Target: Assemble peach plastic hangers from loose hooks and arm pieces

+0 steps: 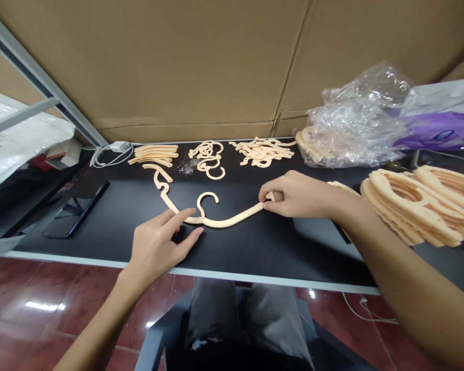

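A peach plastic hanger (216,220) with a hook on top lies on the black table (255,247) in front of me. My left hand (158,245) rests near its middle joint, fingers stretched out, index finger touching the hanger just left of the hook. My right hand (299,196) pinches the hanger's right end, where a small peach piece (269,196) shows between thumb and fingers. The hanger's left arm runs up to a loose end piece (160,178).
Along the far edge lie piles of peach arms (154,153), hooks (209,157) and small parts (263,151). A clear plastic bag (355,123) sits at the back right, stacked hanger frames (417,203) at right, a phone (77,208) and white charger (118,147) at left. Cardboard stands behind.
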